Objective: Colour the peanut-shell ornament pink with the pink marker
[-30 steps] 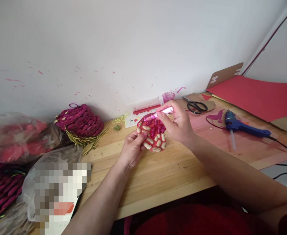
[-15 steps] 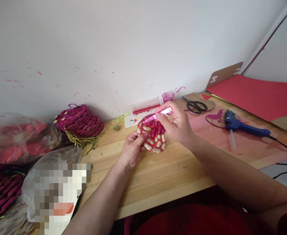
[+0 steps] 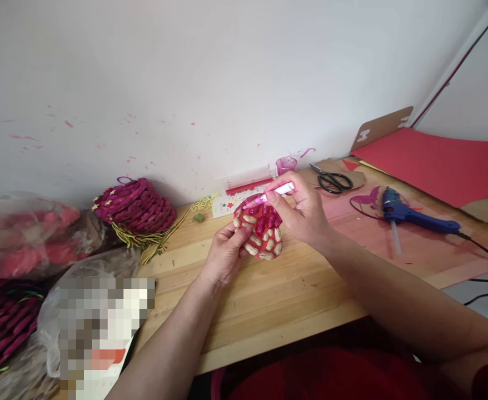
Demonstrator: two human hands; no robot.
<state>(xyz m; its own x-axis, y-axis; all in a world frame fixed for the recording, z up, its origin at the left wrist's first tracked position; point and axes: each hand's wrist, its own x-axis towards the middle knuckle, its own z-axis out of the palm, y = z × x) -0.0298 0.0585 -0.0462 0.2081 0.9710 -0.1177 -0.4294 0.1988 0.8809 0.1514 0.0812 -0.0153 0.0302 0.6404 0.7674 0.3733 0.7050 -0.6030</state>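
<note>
Moved slightly: white pen-like tool [image 3: 285, 189]; right hand [image 3: 307, 215] pinching it, likely for fine control. Peanut-studded piece [image 3: 264, 243]: gripped at edge by left hand [image 3: 224, 251], presumably steadying it.

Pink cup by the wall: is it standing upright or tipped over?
Upright: the cup has its wide rim at the top and narrows downward, close against the wall.

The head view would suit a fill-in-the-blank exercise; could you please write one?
The ____ hand holds the red piece with peanuts on it.
The right hand holds a slim tool with a ____ shaft.
The scissors have ____ handles.
The glue gun has a ____ handle.

Missing words: left; white; black; blue.
</note>
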